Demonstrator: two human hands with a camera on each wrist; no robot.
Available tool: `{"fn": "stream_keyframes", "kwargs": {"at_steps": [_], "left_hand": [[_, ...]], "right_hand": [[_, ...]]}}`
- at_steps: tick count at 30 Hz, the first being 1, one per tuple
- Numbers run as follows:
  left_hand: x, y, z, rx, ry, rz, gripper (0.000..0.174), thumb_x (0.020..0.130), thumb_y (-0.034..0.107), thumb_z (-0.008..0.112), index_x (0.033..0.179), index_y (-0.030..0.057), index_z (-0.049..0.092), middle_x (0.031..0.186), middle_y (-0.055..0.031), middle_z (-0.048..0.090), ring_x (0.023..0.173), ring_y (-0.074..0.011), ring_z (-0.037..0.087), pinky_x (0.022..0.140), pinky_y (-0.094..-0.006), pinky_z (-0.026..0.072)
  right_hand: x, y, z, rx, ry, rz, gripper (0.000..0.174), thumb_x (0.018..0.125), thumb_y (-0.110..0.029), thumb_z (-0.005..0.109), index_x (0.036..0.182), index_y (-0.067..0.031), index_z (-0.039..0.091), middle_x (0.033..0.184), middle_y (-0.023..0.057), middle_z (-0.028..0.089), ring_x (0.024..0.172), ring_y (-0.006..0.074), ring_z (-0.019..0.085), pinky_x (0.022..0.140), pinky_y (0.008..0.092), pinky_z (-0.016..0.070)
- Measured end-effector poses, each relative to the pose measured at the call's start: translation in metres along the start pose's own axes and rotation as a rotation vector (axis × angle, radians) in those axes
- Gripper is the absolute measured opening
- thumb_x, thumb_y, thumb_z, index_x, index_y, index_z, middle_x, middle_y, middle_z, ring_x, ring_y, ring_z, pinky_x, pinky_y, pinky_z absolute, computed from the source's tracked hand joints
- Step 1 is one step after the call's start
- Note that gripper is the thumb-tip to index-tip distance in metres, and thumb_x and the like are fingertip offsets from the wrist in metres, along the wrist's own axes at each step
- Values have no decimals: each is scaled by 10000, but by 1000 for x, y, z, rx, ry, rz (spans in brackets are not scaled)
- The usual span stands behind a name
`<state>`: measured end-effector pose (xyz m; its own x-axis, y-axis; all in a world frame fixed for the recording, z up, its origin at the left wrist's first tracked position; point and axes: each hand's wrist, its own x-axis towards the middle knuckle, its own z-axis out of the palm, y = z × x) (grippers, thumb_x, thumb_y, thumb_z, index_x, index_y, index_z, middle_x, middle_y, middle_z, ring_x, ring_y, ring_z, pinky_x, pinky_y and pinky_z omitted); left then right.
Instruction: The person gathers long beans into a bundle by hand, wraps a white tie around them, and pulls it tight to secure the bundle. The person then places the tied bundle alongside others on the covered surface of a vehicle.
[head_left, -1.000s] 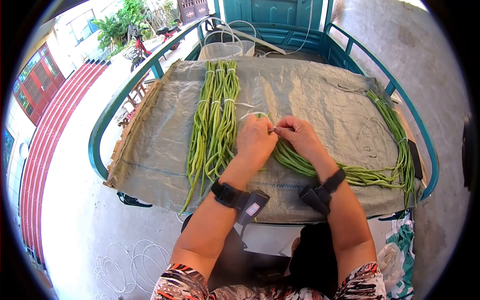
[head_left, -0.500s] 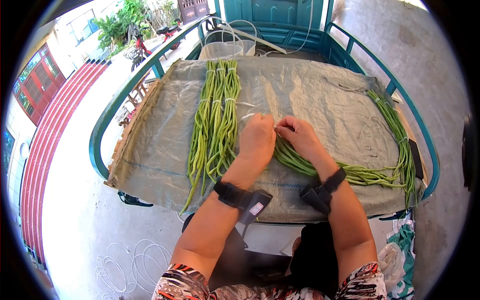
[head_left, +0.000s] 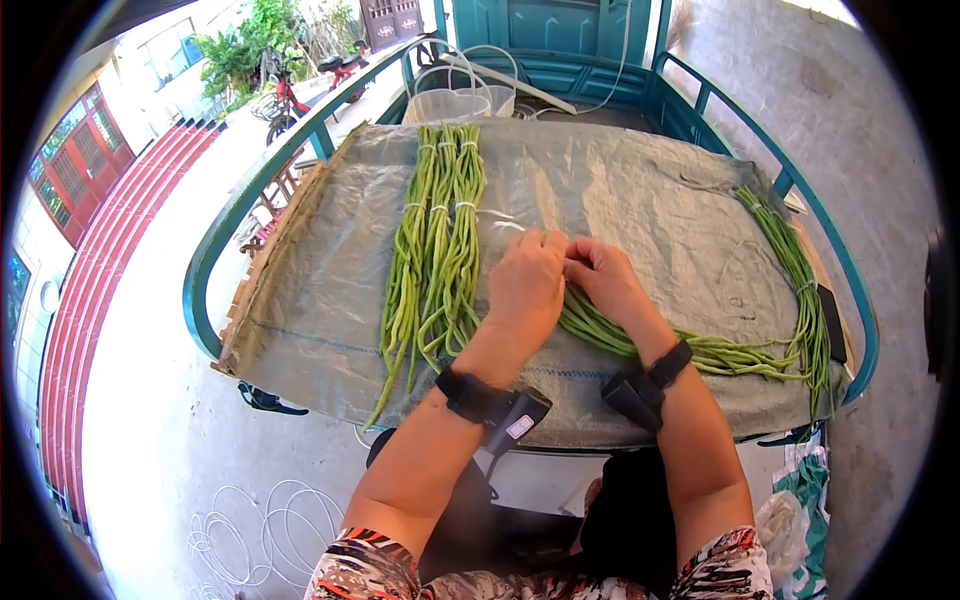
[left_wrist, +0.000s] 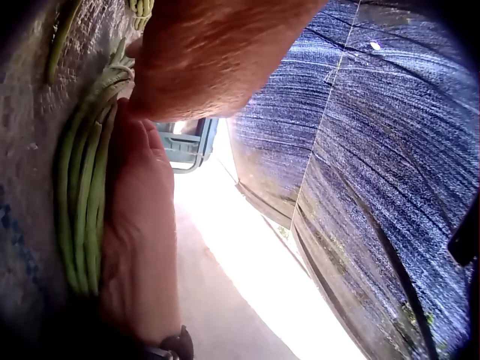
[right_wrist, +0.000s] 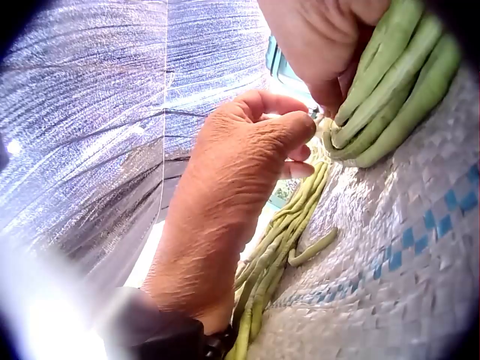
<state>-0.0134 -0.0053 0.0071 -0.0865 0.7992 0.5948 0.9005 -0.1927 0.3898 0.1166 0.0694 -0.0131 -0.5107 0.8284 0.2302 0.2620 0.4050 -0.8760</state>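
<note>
My left hand (head_left: 528, 280) and right hand (head_left: 605, 280) meet at the upper end of a loose bunch of long green beans (head_left: 600, 328) lying on the grey sheet. In the right wrist view, the left hand (right_wrist: 225, 172) pinches a thin white tie between thumb and forefinger. The right fingertips (right_wrist: 328, 101) pinch at the same tie, close against the beans (right_wrist: 397, 82). A pale tie loops round the bean ends (left_wrist: 120, 73) in the left wrist view, partly hidden by the left hand (left_wrist: 217, 60).
Several tied bean bundles (head_left: 438, 230) lie left of the hands; more beans (head_left: 790, 260) line the right edge. White strips (head_left: 508, 226) rest beyond the left hand. Teal rails (head_left: 835, 235) flank the sheet (head_left: 620, 180), with clear buckets (head_left: 450, 104) behind.
The left hand has rotated and shifted right, closer against the right hand. The right hand stays nearly in place. The head view has moved slightly.
</note>
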Motion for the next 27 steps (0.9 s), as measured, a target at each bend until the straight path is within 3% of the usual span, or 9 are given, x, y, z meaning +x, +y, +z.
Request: {"fn": "stream_keyframes", "kwargs": {"at_steps": [2, 11, 15, 18, 21, 24, 27], "left_hand": [[0, -1, 2, -12, -84, -100, 188, 748, 29, 593, 924, 25, 530, 899, -171, 581, 881, -353, 597, 709, -438, 506], [6, 5, -5, -160, -103, -380, 257, 744, 59, 595, 948, -36, 471, 887, -244, 615, 850, -408, 610, 741, -455, 489], [7, 7, -10, -113, -158, -427, 264, 749, 75, 596, 954, -30, 465, 913, -250, 619, 869, -409, 614, 753, -459, 488], [6, 4, -7, -76, -176, -423, 275, 750, 89, 597, 966, -22, 469, 918, -248, 624, 869, -405, 618, 765, -457, 488], [6, 2, -4, -53, -253, -449, 306, 751, 127, 598, 990, -15, 471, 907, -251, 626, 869, -406, 615, 766, -462, 481], [7, -3, -4, -82, -299, -487, 340, 745, 184, 606, 1000, -6, 486, 887, -250, 625, 846, -402, 606, 741, -462, 470], [3, -14, 2, -95, -254, -494, 289, 745, 248, 630, 905, 24, 542, 847, -203, 628, 805, -380, 605, 711, -429, 474]], "right_hand": [[-1, -2, -1, -47, -7, -9, 138, 847, -140, 629, 904, -16, 645, 769, 67, 641, 713, 130, 579, 667, 277, 467], [0, -6, 1, -76, -6, -24, 138, 854, -133, 598, 914, -22, 655, 756, 89, 643, 688, 145, 580, 639, 286, 459], [-1, -8, 1, -156, -7, -65, 111, 871, -94, 579, 900, -10, 645, 751, 32, 624, 698, 92, 553, 642, 253, 458], [4, 1, 0, -146, 63, -14, 112, 867, -94, 586, 893, -10, 654, 747, 36, 630, 667, 101, 568, 611, 268, 462], [4, 0, 0, -375, 209, -71, 160, 842, -188, 599, 898, -57, 673, 756, 100, 654, 681, 199, 625, 641, 320, 472], [6, 5, -6, -255, 104, 106, 189, 835, -241, 606, 898, -79, 679, 760, 84, 664, 681, 203, 629, 641, 326, 473], [5, 7, -4, -212, 92, 129, 190, 826, -254, 620, 903, -92, 683, 774, 75, 672, 692, 197, 629, 642, 316, 471]]}}
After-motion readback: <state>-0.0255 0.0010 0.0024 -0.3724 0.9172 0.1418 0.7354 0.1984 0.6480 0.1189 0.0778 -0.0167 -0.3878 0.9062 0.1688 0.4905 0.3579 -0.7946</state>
